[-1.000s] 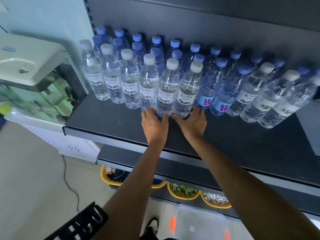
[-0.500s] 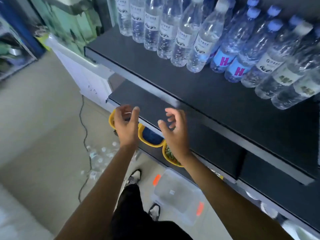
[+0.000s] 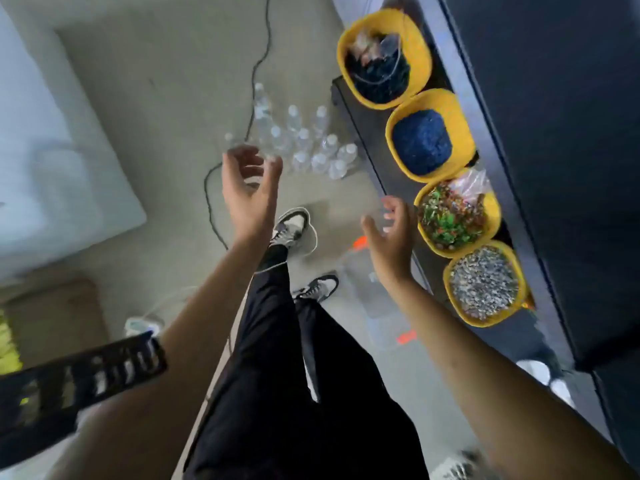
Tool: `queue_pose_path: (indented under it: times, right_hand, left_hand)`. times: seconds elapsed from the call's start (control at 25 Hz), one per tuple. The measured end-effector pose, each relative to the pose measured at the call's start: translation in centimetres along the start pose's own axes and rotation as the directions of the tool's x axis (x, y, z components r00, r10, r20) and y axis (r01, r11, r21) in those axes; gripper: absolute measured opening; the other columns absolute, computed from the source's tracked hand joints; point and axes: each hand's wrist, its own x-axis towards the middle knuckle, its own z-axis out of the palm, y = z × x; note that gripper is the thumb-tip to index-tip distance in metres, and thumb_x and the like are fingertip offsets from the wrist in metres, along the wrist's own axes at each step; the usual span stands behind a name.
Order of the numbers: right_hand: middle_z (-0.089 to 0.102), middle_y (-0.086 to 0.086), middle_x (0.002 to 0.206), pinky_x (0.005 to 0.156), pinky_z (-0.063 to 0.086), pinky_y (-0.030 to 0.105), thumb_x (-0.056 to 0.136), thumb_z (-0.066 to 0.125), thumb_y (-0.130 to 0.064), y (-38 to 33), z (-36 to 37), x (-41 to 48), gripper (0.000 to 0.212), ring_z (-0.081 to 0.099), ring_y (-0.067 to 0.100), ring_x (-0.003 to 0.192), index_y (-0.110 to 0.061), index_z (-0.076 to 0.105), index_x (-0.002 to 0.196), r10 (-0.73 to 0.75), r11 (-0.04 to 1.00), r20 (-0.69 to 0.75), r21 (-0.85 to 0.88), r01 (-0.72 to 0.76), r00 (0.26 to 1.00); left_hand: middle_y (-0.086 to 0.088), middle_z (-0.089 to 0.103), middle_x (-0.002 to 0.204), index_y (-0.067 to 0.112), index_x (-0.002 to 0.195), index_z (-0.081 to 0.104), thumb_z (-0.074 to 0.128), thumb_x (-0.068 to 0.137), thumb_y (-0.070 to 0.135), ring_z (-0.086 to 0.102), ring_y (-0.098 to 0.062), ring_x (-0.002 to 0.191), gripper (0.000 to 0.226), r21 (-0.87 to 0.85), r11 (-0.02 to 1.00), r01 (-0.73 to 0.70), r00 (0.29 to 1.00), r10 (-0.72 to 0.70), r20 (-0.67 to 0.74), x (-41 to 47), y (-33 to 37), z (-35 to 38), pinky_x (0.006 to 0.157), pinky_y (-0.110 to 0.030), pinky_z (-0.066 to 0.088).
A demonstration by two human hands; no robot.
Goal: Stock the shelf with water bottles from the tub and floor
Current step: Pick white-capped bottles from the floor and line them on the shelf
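While both arms reach down, the left hand (image 3: 247,192) and right hand (image 3: 391,233) are spread, holding nothing, above clear plastic white-capped water bottles (image 3: 304,147) standing on the grey floor (image 3: 145,98).

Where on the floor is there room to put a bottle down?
Bare floor lies left of the black cable, up to the pale blue block. It is crowded where the water bottles stand beside the low shelf holding four yellow bowls. The clear tub fills the floor under the right hand.
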Motion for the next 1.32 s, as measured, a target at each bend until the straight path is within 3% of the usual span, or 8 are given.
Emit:
queue_pose_path:
  times: [0.12,0.32,0.52,0.68,0.8,1.08,1.2,1.32]
  right_hand:
    - [0.055,0.016,0.116,0.09,0.05,0.053,0.085,0.069,-0.011,4.9,7.1,2.5,0.039,0.055,0.033,0.104,0.0,0.06,0.121,0.003,0.999,0.059,-0.046,-0.001,0.998]
    - [0.053,0.022,0.125,0.1,0.045,0.045,0.083,0.073,-0.008,14.1,18.4,10.5,0.049,0.054,0.038,0.112,0.005,0.056,0.127,0.069,0.99,0.096,-0.127,-0.057,0.993]
    - [0.043,0.013,0.143,0.102,0.043,0.03,0.08,0.078,-0.019,21.2,25.6,20.9,0.076,0.051,0.029,0.127,-0.006,0.041,0.144,0.274,0.954,0.049,-0.136,-0.266,0.96]
    - [0.048,0.001,0.148,0.107,0.045,0.026,0.074,0.083,-0.021,25.7,29.5,26.6,0.091,0.054,0.018,0.131,-0.018,0.037,0.152,0.318,0.947,0.05,-0.06,-0.315,0.947]
    - [0.055,-0.01,0.129,0.097,0.044,0.021,0.077,0.081,-0.02,27.5,31.6,28.4,0.08,0.055,0.011,0.114,-0.021,0.043,0.147,0.343,0.939,0.058,0.022,-0.344,0.938]
    - [0.055,-0.023,0.091,0.06,0.037,-0.005,0.076,0.081,-0.023,27.2,30.8,26.1,0.048,0.057,0.001,0.081,-0.017,0.06,0.119,0.31,0.951,-0.036,0.01,-0.31,0.95]
    - [0.059,-0.015,0.097,0.067,0.036,0.0,0.075,0.082,-0.024,24.8,27.9,23.3,0.048,0.056,0.01,0.09,-0.019,0.06,0.118,0.324,0.945,-0.042,-0.026,-0.325,0.945]
    - [0.061,-0.012,0.099,0.078,0.044,0.021,0.073,0.083,-0.026,20.3,23.1,20.7,0.05,0.058,0.013,0.092,-0.018,0.062,0.118,0.349,0.936,-0.023,-0.045,-0.349,0.937]
  left_hand:
    - [-0.014,0.064,0.105,0.008,0.114,0.057,0.07,0.087,0.039,0.059,-0.008,0.083,0.043,0.057,0.997,0.059,0.998,-0.058,-0.03,3.4,-8.8,1.0,0.071,-0.021,0.048]
    - [-0.016,0.062,0.12,0.005,0.124,0.055,0.074,0.088,0.038,0.062,-0.023,0.103,0.052,0.124,0.986,0.109,0.992,-0.117,0.056,10.1,-22.9,7.2,0.092,-0.035,0.053]
    - [-0.011,0.056,0.125,0.005,0.13,0.053,0.075,0.087,0.027,0.055,-0.026,0.114,0.053,0.338,0.94,-0.037,0.974,-0.042,0.224,17.0,-32.7,15.7,0.101,-0.038,0.047]
    - [-0.01,0.042,0.15,0.009,0.149,0.039,0.071,0.085,0.029,0.04,-0.027,0.137,0.075,0.596,0.784,-0.173,0.954,-0.016,0.298,22.4,-38.8,20.4,0.114,-0.032,0.035]
    - [-0.004,0.046,0.15,0.014,0.151,0.037,0.067,0.089,0.029,0.043,-0.024,0.136,0.071,0.644,0.746,-0.172,0.942,-0.067,0.33,25.6,-41.0,21.2,0.111,-0.034,0.038]
    - [-0.001,0.068,0.117,0.015,0.131,0.054,0.07,0.086,0.03,0.062,-0.023,0.106,0.05,0.578,0.804,-0.138,0.956,-0.044,0.289,23.4,-39.7,18.6,0.081,-0.029,0.046]
    - [0.0,0.067,0.118,0.018,0.131,0.054,0.071,0.086,0.032,0.061,-0.021,0.105,0.05,0.579,0.812,-0.076,0.96,-0.099,0.264,19.6,-36.4,16.6,0.078,-0.026,0.04]
    - [0.0,0.068,0.114,0.019,0.129,0.057,0.073,0.084,0.034,0.059,-0.017,0.099,0.05,0.548,0.836,-0.04,0.959,-0.123,0.256,15.6,-30.2,14.5,0.082,-0.026,0.045]
